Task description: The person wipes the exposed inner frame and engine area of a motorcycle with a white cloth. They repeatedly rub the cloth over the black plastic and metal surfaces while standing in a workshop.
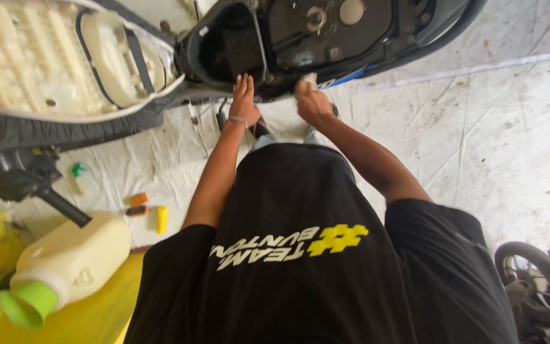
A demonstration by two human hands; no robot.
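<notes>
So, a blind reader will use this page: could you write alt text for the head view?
Seen from above, a person in a black shirt rests the left hand on the rim of a scooter's open under-seat compartment and holds a pale cloth in the right hand. A cream jug sits lower left.

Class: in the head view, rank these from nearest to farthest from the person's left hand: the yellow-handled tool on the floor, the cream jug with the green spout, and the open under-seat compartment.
1. Open under-seat compartment, touched by the left hand.
2. Yellow-handled tool, lower left on the floor.
3. Cream jug, bottom left corner.
</notes>
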